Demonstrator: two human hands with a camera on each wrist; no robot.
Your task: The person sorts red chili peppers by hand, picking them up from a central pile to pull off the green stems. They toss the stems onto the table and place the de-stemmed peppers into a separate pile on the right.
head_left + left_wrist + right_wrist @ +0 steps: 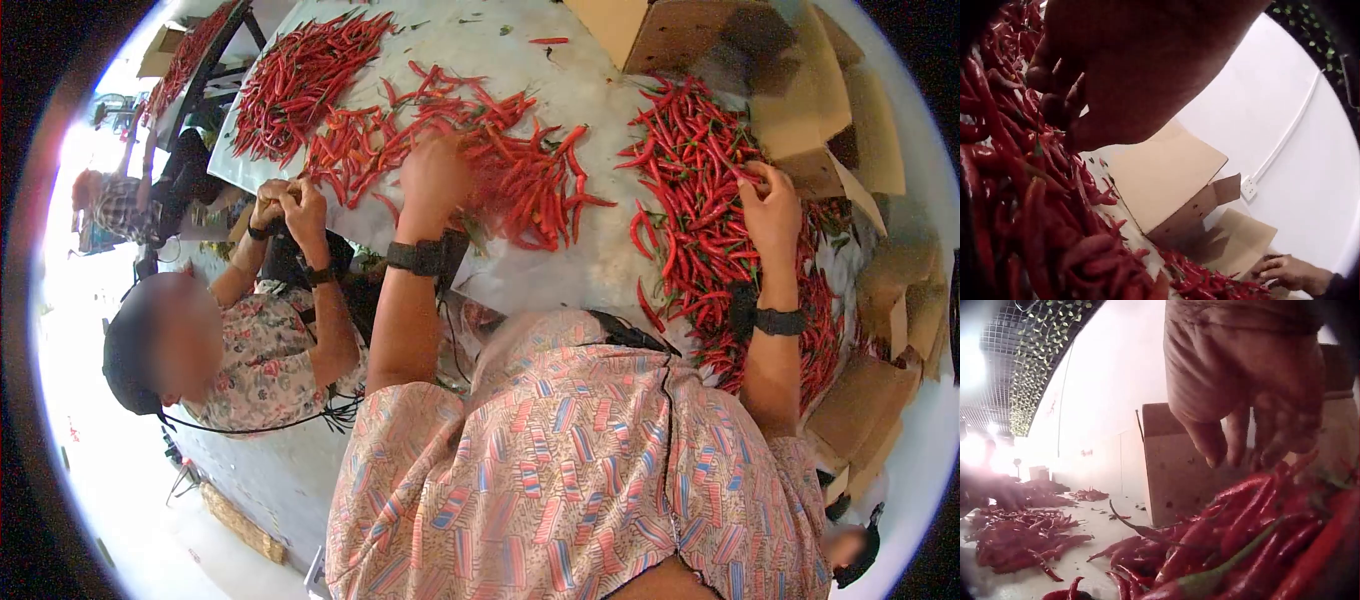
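Note:
Red chili peppers lie in heaps on a pale table [600, 275]. My left hand [435, 180], blurred, is over the middle chili heap [545, 190]. In the left wrist view its loosely bent fingers [1054, 106] show gaps between them, close above the peppers, and no pepper shows in them. My right hand [775, 215] is at the right chili heap [690, 190], thumb and fingers pinching a red chili pepper [742, 173] at its upper side. The right wrist view shows these fingertips [1216, 456] pointing down at the peppers, some with green stems.
Another person [260, 340] sits at the left, hands [290, 205] together near the table edge. A further chili heap [310, 85] lies at the far left. Cardboard boxes [690, 35] stand behind and right of the right heap. A single pepper [548, 41] lies toward the back.

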